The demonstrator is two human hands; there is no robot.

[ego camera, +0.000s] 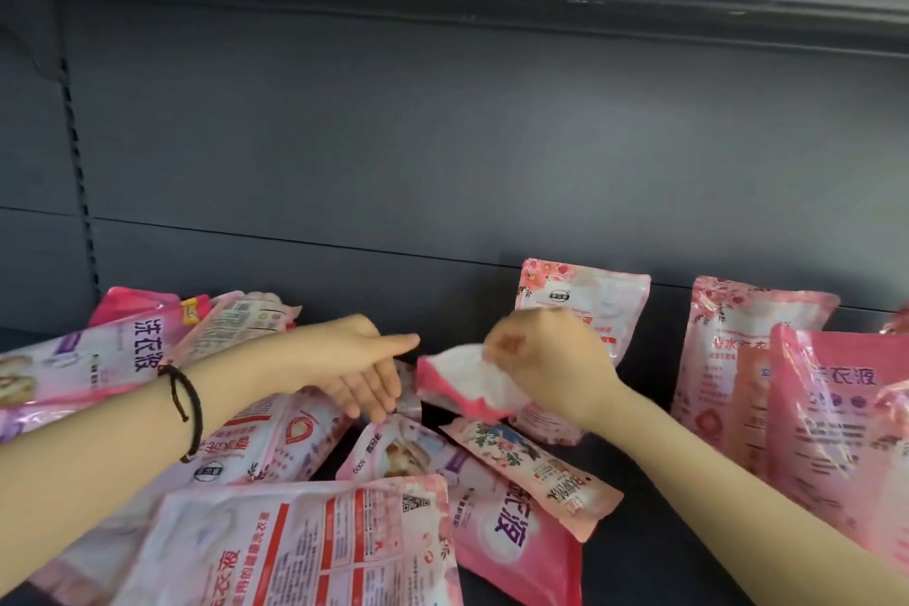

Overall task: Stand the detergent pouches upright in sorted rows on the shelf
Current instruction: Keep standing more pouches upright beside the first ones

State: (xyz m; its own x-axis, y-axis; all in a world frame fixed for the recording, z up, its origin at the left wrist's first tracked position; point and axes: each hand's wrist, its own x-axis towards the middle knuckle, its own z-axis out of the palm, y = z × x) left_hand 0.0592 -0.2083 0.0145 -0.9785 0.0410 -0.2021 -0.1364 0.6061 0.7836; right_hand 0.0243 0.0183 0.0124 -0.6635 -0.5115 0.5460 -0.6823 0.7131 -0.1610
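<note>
A slotted upright strip (78, 172) borders the grey back panel (442, 138).

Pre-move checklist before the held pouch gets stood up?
1. Grip: right hand grips the pink-and-white plastic pouch: ok.
2. Pose: that pouch upright: not ok, it is tilted on its side.
3. Support: left hand free: ok, open, holding nothing.
4. Row start: pink floral pouch behind the right hand standing: ok.
5. Spot: dark shelf free in front of it: cannot tell, the hand hides it.
6. Stock: pink pouches at left sorted: not ok, heaped flat.
</note>
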